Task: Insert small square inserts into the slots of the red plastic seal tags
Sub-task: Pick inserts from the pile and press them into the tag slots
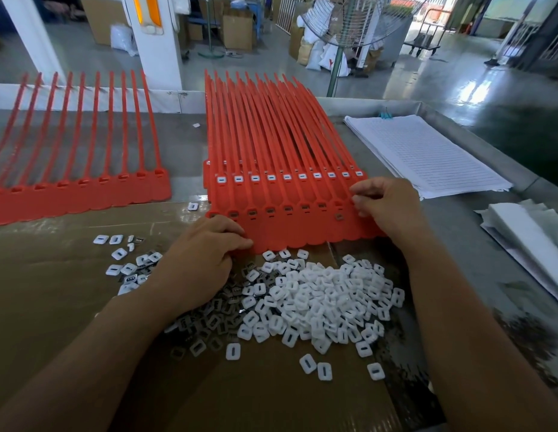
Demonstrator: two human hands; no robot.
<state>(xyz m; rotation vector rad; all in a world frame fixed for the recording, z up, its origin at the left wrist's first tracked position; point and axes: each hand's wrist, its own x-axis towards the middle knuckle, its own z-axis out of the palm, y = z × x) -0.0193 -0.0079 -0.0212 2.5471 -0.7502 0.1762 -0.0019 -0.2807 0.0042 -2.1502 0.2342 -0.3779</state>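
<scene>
left hand (206,249) holds red tag strip (302,233); right hand (385,207) pinches its right end

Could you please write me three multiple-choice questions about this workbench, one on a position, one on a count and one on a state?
1. Where is the stack of lined paper?
A. Right of the middle tags
B. On the cardboard
C. On the floor

2. How many white inserts sit fitted in a row in the middle tags?
A. Three
B. Ten
C. Twenty-five

3. What state are the slots of the left tags in?
A. Filled with white pieces
B. Empty
C. Taped over

Answers: 1 A, the paper lies past the right edge of those tags; 2 B, ten white squares show along that row; 3 B, no white shows in any of those slots.
</scene>
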